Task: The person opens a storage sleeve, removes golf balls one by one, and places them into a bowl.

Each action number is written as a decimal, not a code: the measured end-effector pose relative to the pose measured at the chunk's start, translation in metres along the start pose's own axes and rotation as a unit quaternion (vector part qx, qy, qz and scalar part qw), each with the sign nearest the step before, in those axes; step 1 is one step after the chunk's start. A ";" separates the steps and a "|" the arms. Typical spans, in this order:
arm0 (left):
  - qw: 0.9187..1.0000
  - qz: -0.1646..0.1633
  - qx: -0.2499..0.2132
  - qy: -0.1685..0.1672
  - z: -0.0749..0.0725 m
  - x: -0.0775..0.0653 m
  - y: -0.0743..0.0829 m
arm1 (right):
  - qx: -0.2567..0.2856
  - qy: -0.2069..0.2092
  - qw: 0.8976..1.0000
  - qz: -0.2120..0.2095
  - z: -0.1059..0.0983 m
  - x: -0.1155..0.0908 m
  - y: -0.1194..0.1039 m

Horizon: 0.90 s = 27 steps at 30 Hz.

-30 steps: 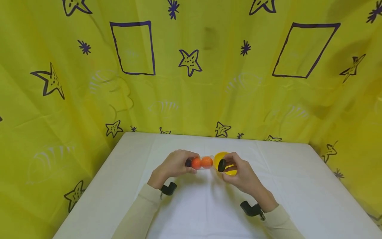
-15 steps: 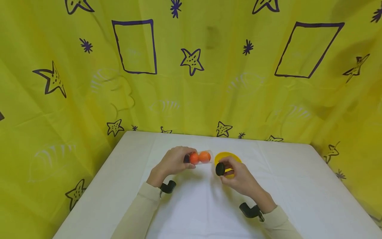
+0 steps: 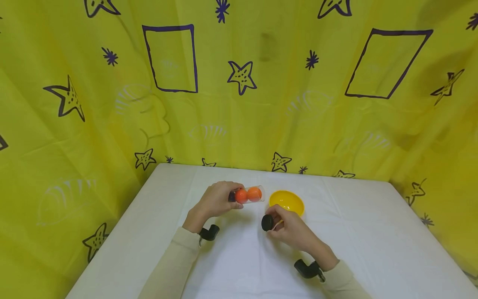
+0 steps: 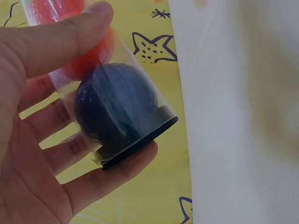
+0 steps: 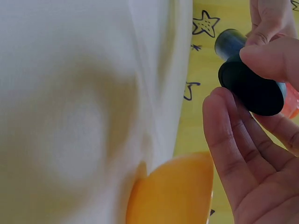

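Well, your left hand [image 3: 214,200] gripped clear tube [image 3: 263,193] sideways; your right hand [image 3: 294,229] pinched black cap [image 3: 267,223], yellow bowl [image 3: 288,200] beyond it.

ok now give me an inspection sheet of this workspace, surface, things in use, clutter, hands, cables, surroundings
Surface: white-covered table, lightly creased
Job's things: clear tube holding two orange balls and a dark ball; black cap, apart from the tube; yellow bowl, upright on the table
Clutter: nothing seen
Hands: left hand grips the tube; right hand pinches the black cap
Cables: nothing seen
Surroundings: yellow curtain printed with stars, behind and beside the table
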<state>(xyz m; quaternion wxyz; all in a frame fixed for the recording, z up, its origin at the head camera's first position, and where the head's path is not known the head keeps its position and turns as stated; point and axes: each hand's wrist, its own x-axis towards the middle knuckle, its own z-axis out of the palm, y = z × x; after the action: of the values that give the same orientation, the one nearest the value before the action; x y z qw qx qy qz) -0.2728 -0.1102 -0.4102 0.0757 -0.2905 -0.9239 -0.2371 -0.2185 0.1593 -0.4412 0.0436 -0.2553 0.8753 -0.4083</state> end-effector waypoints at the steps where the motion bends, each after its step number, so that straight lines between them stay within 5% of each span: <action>1: 1.000 -0.001 -0.002 0.000 0.000 0.000 0.000 | 0.000 -0.003 1.000 0.002 0.002 0.000 0.000; 16: 1.000 -0.016 -0.007 0.003 0.001 0.000 -0.002 | -0.031 -0.088 0.995 0.017 0.016 0.001 0.006; 27: 1.000 -0.012 -0.006 0.000 0.000 -0.001 0.000 | -0.055 -0.077 0.995 0.027 0.024 0.000 0.012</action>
<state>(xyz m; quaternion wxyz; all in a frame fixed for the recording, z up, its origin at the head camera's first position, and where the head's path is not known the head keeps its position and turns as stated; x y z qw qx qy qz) -0.2721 -0.1111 -0.4107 0.0711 -0.2804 -0.9257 -0.2439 -0.2168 0.1491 -0.4655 0.1081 -0.2641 0.8972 -0.3370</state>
